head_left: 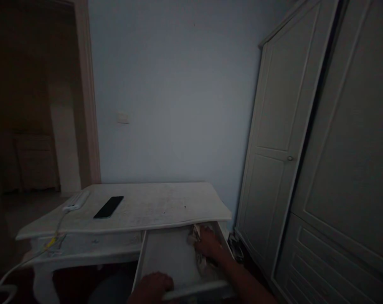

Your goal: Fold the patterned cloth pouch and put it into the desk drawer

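While the right hand [207, 243] grips a crumpled cloth [198, 249] inside the open drawer [169, 253], the left hand [155, 283], apart from it, rests at the drawer's front corner. Phone [109, 207] on desktop [160, 202], beyond left hand.

Left hand [155, 285] low at bottom edge, back up, fingers curled forward — right hand [208, 243] farther forward, fingers bent round in grip, knuckles up — right forearm [238, 276] slanting in from lower right
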Available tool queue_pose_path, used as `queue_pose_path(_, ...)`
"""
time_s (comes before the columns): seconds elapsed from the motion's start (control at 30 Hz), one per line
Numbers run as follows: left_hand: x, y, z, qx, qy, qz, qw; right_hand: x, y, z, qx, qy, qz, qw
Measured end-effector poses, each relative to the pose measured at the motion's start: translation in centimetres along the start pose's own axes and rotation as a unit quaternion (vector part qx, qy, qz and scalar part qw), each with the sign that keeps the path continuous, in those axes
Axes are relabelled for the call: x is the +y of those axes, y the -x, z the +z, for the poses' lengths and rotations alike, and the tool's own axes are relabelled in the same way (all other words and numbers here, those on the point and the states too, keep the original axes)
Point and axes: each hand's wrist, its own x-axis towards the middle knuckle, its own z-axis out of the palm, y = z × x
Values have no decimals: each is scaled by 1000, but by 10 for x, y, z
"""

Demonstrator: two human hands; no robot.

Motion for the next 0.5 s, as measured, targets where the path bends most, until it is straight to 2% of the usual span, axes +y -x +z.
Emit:
queue_pose_path(0.1, 1, 1, 0, 30, 25, 12, 999, -40, -10, 17, -3, 10, 0, 1000)
queue_pose_path(0.2, 2, 4, 0, 50, 24, 5, 998, -77, -15, 31, -25, 2, -47, 999)
queue_pose_path(0.27, 2, 5, 1, 62, 27, 3, 998, -93, -14, 38, -50, -9, -94, 994)
queue_pose_path(0.37, 2, 3, 3, 77, 33, -10, 996, -100, -8, 43, -77, -14, -173, 982)
queue_pose_path(0.5, 3, -1, 0, 62, 40, -24, 997, -89, 2, 42, -92, 6, -248, 964)
